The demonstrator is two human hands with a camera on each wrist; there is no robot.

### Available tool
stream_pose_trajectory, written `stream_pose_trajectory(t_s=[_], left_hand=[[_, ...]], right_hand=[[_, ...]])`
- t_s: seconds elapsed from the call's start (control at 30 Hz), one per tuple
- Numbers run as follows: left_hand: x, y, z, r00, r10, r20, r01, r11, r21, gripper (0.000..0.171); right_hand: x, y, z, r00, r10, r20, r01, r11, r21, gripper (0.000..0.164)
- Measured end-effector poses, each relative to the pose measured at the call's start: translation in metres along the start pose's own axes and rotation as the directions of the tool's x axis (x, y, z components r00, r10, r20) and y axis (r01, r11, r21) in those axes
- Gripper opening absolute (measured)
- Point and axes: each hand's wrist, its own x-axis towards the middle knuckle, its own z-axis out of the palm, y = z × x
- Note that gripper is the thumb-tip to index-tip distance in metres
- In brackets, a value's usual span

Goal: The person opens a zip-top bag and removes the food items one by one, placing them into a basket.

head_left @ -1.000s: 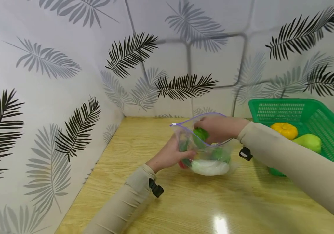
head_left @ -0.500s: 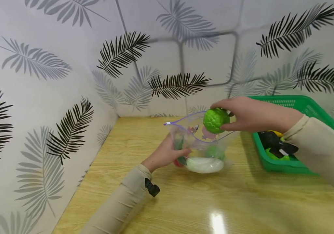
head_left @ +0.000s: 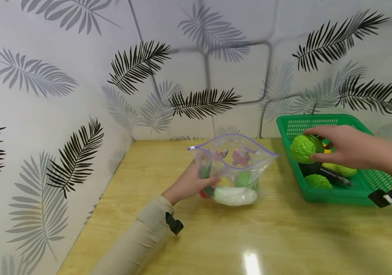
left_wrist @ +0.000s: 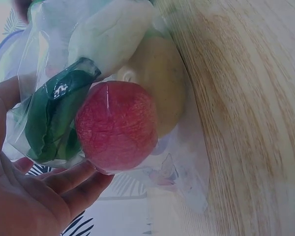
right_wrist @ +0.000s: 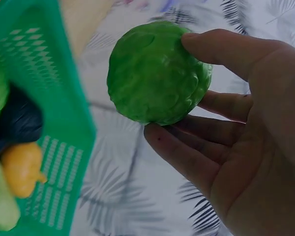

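Note:
My right hand (head_left: 348,147) pinches a bumpy, round green vegetable (head_left: 304,149) between thumb and fingers, over the left part of the green basket (head_left: 336,198). Its knobbly skin shows close up in the right wrist view. My left hand (head_left: 190,181) grips the left side of a clear zip bag (head_left: 233,172), thumb in front and fingers behind. The bag stands on the table with its purple-edged mouth open. Through the plastic, the left wrist view shows a red apple-like fruit (left_wrist: 117,125), a dark green vegetable (left_wrist: 56,115), a long white one (left_wrist: 110,37) and a yellowish one (left_wrist: 157,76).
In the basket lie a dark eggplant (head_left: 333,175), another bumpy green piece (head_left: 317,181), a pale green pear-shaped piece (head_left: 347,172) and a yellow-orange pumpkin-like one (right_wrist: 22,169). The wooden table (head_left: 216,236) meets a leaf-patterned wall (head_left: 182,68) behind the bag.
My right hand has lifted the round green vegetable out of the bag's mouth and carried it right, over the basket. My left hand has kept its grip on the bag.

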Motion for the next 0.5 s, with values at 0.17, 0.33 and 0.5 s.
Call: stream_pose_trajectory(t_s=[0.17,0.33,0.5], left_hand=[[-0.005,0.001,-0.001,0.999,-0.045,-0.022,0.045,0.999,0.021,0.083],[-0.006,0.001,-0.001,0.998,-0.067,-0.007,0.067,0.998,0.015,0.082],[-0.005,0.002,0.001,0.998,-0.055,-0.012,0.056,0.998,0.034,0.090]], right_hand=[[-0.016,0.037,0.021,0.991,0.079,0.111,-0.078,0.997,-0.017,0.069],[-0.037,0.072,0.042,0.956,0.119,0.267,-0.116,0.993,-0.024,0.068],[-0.046,0.089,0.059,0.933,0.127,0.337,-0.120,0.992,-0.042,0.064]])
